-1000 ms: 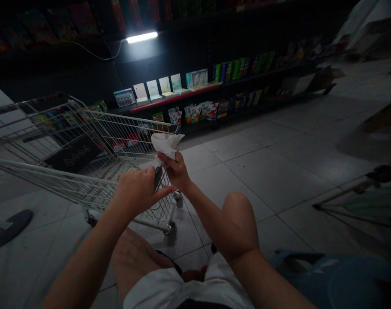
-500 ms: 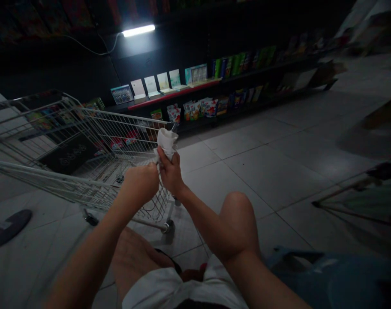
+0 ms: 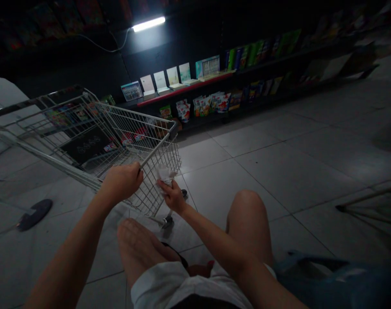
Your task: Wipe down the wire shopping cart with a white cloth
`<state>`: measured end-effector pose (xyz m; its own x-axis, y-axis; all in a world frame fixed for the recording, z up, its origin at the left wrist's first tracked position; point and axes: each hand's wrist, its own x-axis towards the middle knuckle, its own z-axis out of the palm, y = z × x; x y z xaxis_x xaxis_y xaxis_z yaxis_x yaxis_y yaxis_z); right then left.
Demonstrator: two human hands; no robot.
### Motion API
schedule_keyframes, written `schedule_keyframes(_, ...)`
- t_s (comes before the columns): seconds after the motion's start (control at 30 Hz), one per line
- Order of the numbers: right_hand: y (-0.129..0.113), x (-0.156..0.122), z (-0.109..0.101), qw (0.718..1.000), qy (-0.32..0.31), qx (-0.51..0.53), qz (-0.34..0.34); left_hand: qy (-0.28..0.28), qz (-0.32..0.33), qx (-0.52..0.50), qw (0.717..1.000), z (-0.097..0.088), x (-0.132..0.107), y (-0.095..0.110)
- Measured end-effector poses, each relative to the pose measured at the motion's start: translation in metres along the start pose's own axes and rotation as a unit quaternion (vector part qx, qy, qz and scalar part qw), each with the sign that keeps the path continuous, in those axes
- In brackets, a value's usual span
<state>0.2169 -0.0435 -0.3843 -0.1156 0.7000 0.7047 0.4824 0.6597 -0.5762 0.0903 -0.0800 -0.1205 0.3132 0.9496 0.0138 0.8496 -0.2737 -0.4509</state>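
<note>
My left hand (image 3: 122, 183) is closed around the top rail of a wire shopping cart (image 3: 134, 113), which stands in front of me with its basket pointing away. My right hand (image 3: 172, 195) pinches a crumpled white tissue (image 3: 165, 175) low by the cart's near wire wall. Whether the tissue sits in front of or behind the mesh is hard to tell in this dim light. The hands are a short way apart. My bare knees and white shorts show below them.
Beyond the cart, low shelves with a red-edged tier (image 3: 182, 91) hold cards and packets under a tube light (image 3: 148, 24). A dark oval object (image 3: 34, 214) lies on the tiled floor (image 3: 279, 171). A blue bag (image 3: 324, 279) and a wire frame (image 3: 369, 206) are at lower right.
The tissue has dropped from above the cart's rim to low against the wire wall. My left hand has left the tissue and now grips the rail, and the hands are further apart.
</note>
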Motion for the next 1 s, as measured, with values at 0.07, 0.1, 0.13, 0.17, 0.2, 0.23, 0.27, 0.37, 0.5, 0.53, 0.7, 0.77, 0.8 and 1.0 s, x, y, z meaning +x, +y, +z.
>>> schedule_keyframes(0.07, -0.012, 0.027, -0.004, 1.000, 0.002, -0.015, -0.006, 0.002, 0.001, 0.002, 1.000, 0.003, -0.002, -0.008)
schedule_keyframes(0.1, -0.018, 0.040, -0.002, 1.000, -0.003, -0.018, -0.024, 0.002, 0.000, 0.005, 1.000, 0.005, -0.003, -0.011)
schedule_keyframes(0.13, -0.022, 0.050, 0.002, 0.999, -0.010, -0.017, -0.048, 0.002, 0.000, 0.008, 1.000, 0.007, -0.004, -0.014)
schedule_keyframes(0.17, -0.025, 0.057, 0.009, 0.998, -0.012, -0.013, -0.067, 0.001, 0.000, 0.010, 1.000, 0.009, -0.004, -0.017)
schedule_keyframes(0.2, -0.025, 0.060, 0.018, 0.997, -0.012, -0.007, -0.077, -0.001, 0.001, 0.012, 1.000, 0.010, -0.005, -0.020)
schedule_keyframes(0.23, -0.024, 0.059, 0.029, 0.997, -0.010, 0.003, -0.078, -0.002, 0.001, 0.013, 1.000, 0.011, -0.005, -0.022)
schedule_keyframes(0.27, -0.021, 0.053, 0.039, 0.997, -0.005, 0.023, -0.071, -0.004, 0.001, 0.015, 1.000, 0.013, -0.005, -0.025)
schedule_keyframes(0.37, -0.005, 0.021, 0.066, 0.994, 0.008, 0.101, -0.034, -0.008, -0.006, 0.017, 1.000, 0.016, -0.004, -0.032)
schedule_keyframes(0.5, 0.016, -0.029, 0.081, 0.989, 0.024, 0.146, 0.005, -0.019, -0.012, 0.011, 1.000, 0.020, -0.003, -0.037)
schedule_keyframes(0.53, 0.019, -0.038, 0.081, 0.988, 0.028, 0.148, 0.008, -0.021, -0.012, 0.009, 1.000, 0.021, -0.002, -0.038)
schedule_keyframes(0.7, 0.011, -0.041, 0.073, 0.989, 0.077, 0.123, -0.024, -0.023, -0.012, -0.003, 1.000, 0.023, 0.001, -0.041)
schedule_keyframes(0.77, -0.006, -0.025, 0.070, 0.986, 0.098, 0.102, -0.084, -0.023, -0.012, -0.007, 1.000, 0.023, 0.003, -0.041)
schedule_keyframes(0.8, -0.015, -0.015, 0.070, 0.984, 0.099, 0.093, -0.117, -0.023, -0.012, -0.010, 1.000, 0.023, 0.004, -0.040)
schedule_keyframes(1.0, -0.024, 0.009, 0.086, 0.968, 0.008, 0.038, -0.248, -0.029, 0.000, -0.044, 0.999, 0.019, 0.007, -0.035)
